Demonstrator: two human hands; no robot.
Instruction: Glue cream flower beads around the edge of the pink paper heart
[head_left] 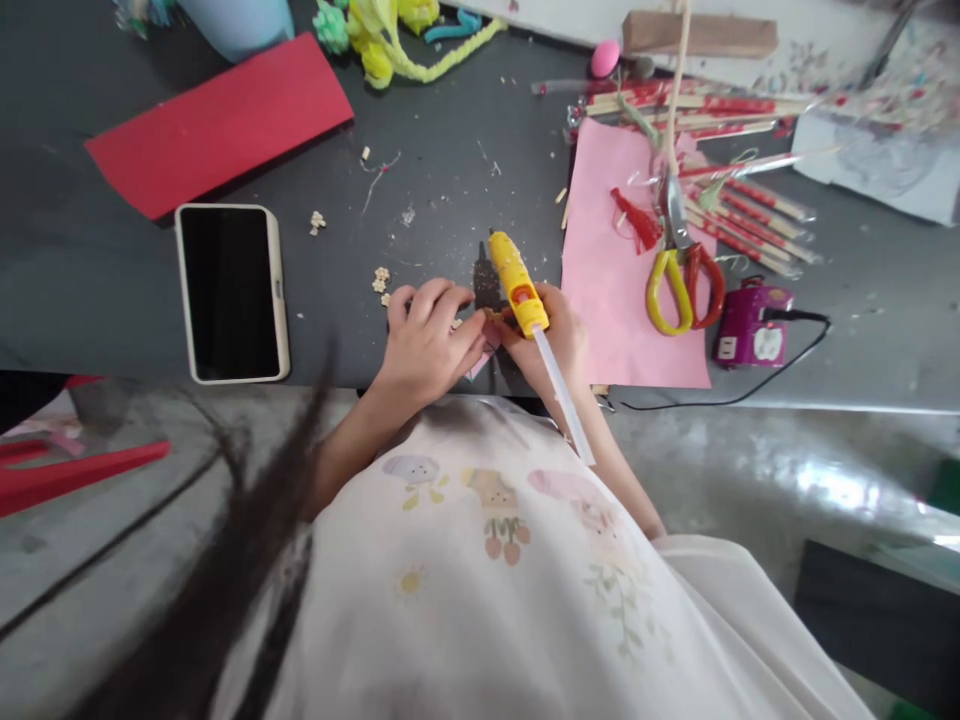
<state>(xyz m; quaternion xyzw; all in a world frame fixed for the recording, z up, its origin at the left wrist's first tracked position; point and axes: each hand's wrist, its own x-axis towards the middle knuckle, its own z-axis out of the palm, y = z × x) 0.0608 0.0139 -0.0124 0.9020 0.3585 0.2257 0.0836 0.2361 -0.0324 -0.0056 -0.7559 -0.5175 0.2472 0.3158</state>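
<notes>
Yellow plastic glue gun (516, 272) with translucent white stick (562, 395), around mid near edge of bench (450, 170), over right hand (559, 335); any grip on it hidden. Right fingers curled, left hand's (424, 345) bent, slightly spread, both by small pink-and-white piece (481, 364); can't tell if pinching. Gun likely light, stiff: take body, avoid nozzle. Stick probably slippery. Piece looks thin, maybe fragile: take edges.

Noted on glue gun (511, 268): smooth plastic. Right of it: pink sheet (622, 290), matt paper; scissors (679, 235), shiny metal and glossy plastic. Left of it: phone screen (231, 290), smooth, glossy. Around it: worktop (442, 170), smooth, matt.
</notes>
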